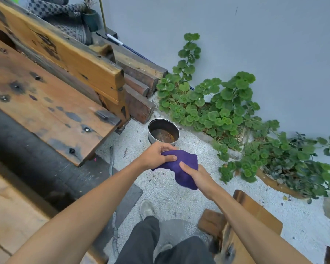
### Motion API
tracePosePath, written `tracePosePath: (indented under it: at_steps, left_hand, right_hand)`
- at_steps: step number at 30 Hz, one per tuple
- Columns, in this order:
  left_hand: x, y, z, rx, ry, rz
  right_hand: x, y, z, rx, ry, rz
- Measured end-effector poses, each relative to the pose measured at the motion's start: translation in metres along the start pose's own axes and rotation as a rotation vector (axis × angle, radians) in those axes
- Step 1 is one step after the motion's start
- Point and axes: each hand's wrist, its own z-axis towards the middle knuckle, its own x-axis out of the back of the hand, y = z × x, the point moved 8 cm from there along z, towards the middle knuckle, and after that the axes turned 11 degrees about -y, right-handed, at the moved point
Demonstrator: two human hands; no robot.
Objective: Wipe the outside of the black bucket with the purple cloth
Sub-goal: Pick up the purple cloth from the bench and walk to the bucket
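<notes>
Both hands are gripping the purple cloth [181, 168] above the white gravel [166, 195]; the left hand [156, 156] is pinching its upper edge, the right hand [193, 175] is clutching the hanging part; the black bucket [163, 132] is sitting upright just beyond (rusty water inside), apart from the cloth, beside the wooden bench [51, 103] and green plant [213, 107].

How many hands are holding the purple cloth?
2: the left hand grips the upper left part of the purple cloth; the right hand grips its lower right part.

The left hand [156, 156] hides the near wall of the black bucket [163, 132].
</notes>
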Motion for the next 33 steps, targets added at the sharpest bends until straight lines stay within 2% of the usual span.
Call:
tracePosePath:
  at_steps: [6,12,18,22,24,27,33]
  left_hand:
    - [0.027,-0.030,0.052,-0.022,0.103,0.068]
    - [0.039,-0.078,0.112,-0.026,0.131,0.245]
    - [0.036,-0.159,0.198,-0.052,0.118,0.398]
    - [0.033,-0.213,0.262,-0.053,0.120,0.575]
    - [0.038,-0.246,0.289,0.014,0.144,0.614]
    - [0.042,-0.302,0.327,0.168,0.067,0.746]
    - [0.027,-0.381,0.386,0.300,-0.032,1.174]
  right_hand:
    - [0.025,0.017,0.059,0.026,0.089,0.205]
    - [0.053,0.056,0.127,0.006,0.068,0.305]
    - [0.094,0.118,0.215,0.007,0.059,0.518]
    - [0.135,0.157,0.270,0.087,0.041,0.631]
    - [0.163,0.176,0.293,0.115,0.089,0.671]
    - [0.208,0.202,0.323,0.153,0.185,0.714]
    - [0.277,0.232,0.370,0.260,0.324,0.739]
